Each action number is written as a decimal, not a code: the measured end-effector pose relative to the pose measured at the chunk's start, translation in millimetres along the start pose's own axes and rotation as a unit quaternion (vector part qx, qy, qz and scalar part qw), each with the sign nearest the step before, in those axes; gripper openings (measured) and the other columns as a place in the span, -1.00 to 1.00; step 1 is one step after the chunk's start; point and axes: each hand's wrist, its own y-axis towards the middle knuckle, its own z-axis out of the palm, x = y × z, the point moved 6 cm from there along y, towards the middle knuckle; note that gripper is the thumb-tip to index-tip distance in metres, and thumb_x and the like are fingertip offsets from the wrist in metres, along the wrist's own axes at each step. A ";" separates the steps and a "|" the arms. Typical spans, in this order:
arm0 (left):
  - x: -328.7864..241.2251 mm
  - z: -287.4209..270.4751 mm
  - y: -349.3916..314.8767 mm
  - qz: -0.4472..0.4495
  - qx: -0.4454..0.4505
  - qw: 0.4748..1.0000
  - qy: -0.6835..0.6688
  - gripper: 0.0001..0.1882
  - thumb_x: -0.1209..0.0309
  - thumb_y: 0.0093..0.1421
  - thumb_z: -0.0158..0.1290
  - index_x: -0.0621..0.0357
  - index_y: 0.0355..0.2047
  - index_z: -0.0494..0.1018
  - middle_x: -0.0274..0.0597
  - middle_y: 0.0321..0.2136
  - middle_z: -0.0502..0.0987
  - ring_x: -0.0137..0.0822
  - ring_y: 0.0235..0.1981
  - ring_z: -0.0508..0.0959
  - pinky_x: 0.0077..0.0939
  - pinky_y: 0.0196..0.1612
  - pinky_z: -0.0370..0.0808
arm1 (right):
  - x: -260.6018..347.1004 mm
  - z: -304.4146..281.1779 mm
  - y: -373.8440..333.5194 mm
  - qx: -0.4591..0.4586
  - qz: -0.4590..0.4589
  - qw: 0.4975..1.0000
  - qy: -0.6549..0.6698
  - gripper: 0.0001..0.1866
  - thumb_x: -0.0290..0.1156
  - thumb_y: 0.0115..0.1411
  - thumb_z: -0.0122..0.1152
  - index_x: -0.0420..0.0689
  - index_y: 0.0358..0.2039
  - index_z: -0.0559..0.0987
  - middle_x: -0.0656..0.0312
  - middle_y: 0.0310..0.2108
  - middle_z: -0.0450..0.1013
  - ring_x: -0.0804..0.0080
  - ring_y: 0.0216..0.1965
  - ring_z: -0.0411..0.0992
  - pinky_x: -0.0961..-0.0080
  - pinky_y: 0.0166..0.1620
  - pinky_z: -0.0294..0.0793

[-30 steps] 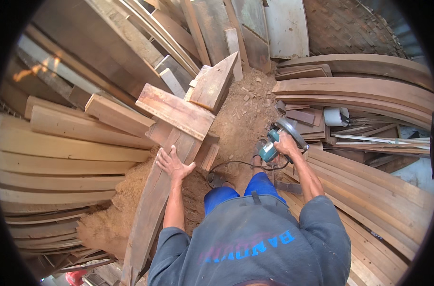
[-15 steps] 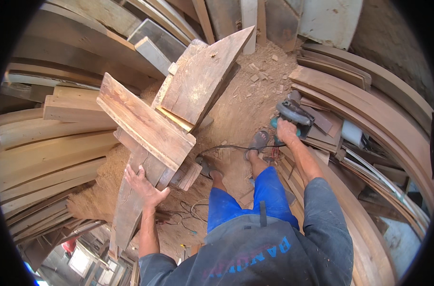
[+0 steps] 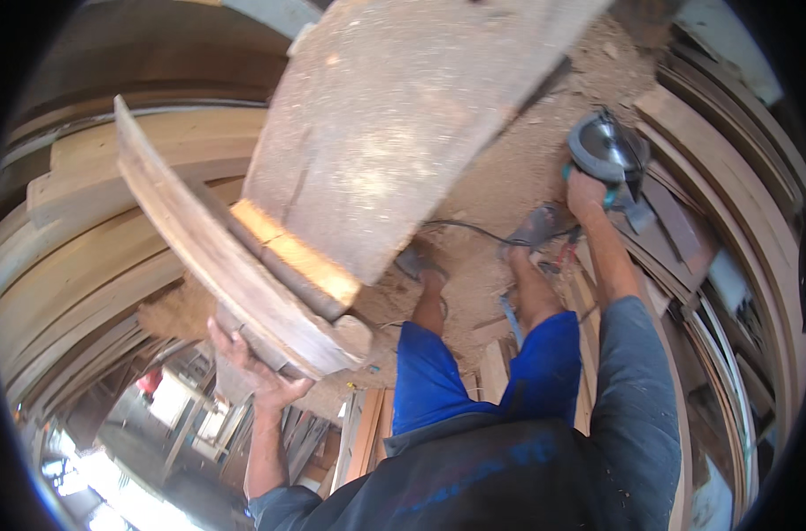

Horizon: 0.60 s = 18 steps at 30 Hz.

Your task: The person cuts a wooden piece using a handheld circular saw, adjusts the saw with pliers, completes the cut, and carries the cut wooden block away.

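My left hand (image 3: 257, 372) is on the near end of a wooden board (image 3: 230, 382), its fingers on the left edge and its thumb toward the right. Across that board lies a curved plank (image 3: 199, 248), tilted and seen mostly along its edge. A wide, flat wooden slab (image 3: 376, 133) rises beyond it, blurred by motion. Between slab and plank shows the pale yellow sawn face of a wood block (image 3: 292, 252). Out to the right, my right hand (image 3: 587, 193) grips the handle of a circular saw (image 3: 608, 149), its round blade and guard facing up.
Sawdust and wood chips cover the floor (image 3: 474, 283). A black cord (image 3: 482, 232) crosses by my feet. Stacked planks stand left (image 3: 93, 257), and long curved boards (image 3: 739, 168) lie right. Loose boards (image 3: 367, 442) lie near my left side.
The boards at my left hand have tipped up, and the slab looks larger and nearer. My right hand with the circular saw appears farther right and higher, the saw turned to show its blade.
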 end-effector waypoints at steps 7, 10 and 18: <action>11.0 12.3 -5.2 0.002 0.003 1.000 -0.027 0.48 -0.37 -0.32 0.37 -0.21 0.49 -0.23 0.34 0.44 -0.26 0.37 0.45 -0.19 0.44 0.38 -0.15 | 31.3 88.3 0.7 0.007 -0.075 0.997 -0.021 -0.61 -0.46 0.25 0.08 -0.10 0.11 0.52 0.01 0.17 0.46 0.09 0.20 0.44 0.15 0.22 0.41; 10.9 12.6 -4.0 0.004 -0.004 1.000 -0.027 0.47 -0.37 -0.30 0.36 -0.20 0.49 -0.22 0.36 0.44 -0.25 0.38 0.45 -0.18 0.45 0.37 -0.15 | 35.2 106.6 4.1 0.065 -0.072 0.995 0.004 -0.60 -0.46 0.26 0.05 -0.14 0.12 0.50 -0.01 0.20 0.42 0.07 0.22 0.41 0.12 0.24 0.37; 17.2 9.4 -8.7 0.017 -0.040 0.998 -0.043 0.39 -0.26 -0.32 0.33 -0.21 0.48 -0.13 0.36 0.43 -0.18 0.41 0.44 -0.14 0.40 0.38 -0.13 | 82.1 19.0 -89.9 0.004 -0.114 0.986 0.123 -0.65 -0.47 0.18 0.11 -0.20 0.00 0.52 -0.02 0.00 0.54 -0.03 0.05 0.50 0.13 0.04 0.51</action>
